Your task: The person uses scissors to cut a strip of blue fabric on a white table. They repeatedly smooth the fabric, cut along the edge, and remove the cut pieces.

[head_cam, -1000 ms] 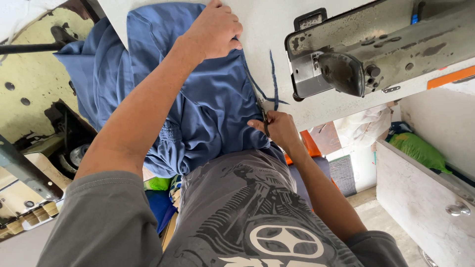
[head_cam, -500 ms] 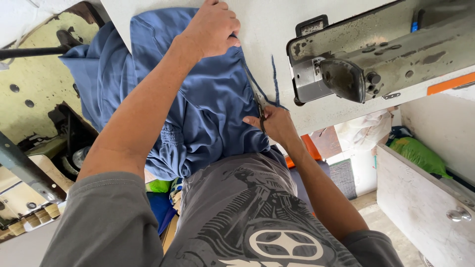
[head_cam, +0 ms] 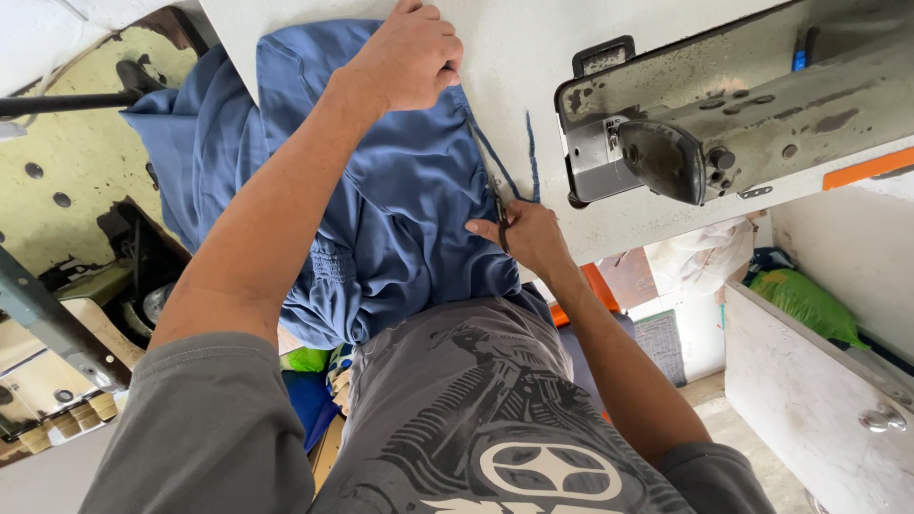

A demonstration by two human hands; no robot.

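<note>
Left hand (head_cam: 411,55), closed in a fist, pins the far edge of a soft, crumpled blue garment (head_cam: 381,190) to the white table (head_cam: 533,57); right hand (head_cam: 526,233), fingers curled shut, pinches the near edge of the same cloth beside small dark snips (head_cam: 501,217), with a loose blue cord (head_cam: 529,157) trailing just beyond it. The garment spans both hands and spills over the table edge toward the grey shirt (head_cam: 476,409); a worn grey metal sewing machine (head_cam: 724,114) stands right of the right hand; an open white drawer (head_cam: 809,381) farther right holds green fabric (head_cam: 809,303).
</note>
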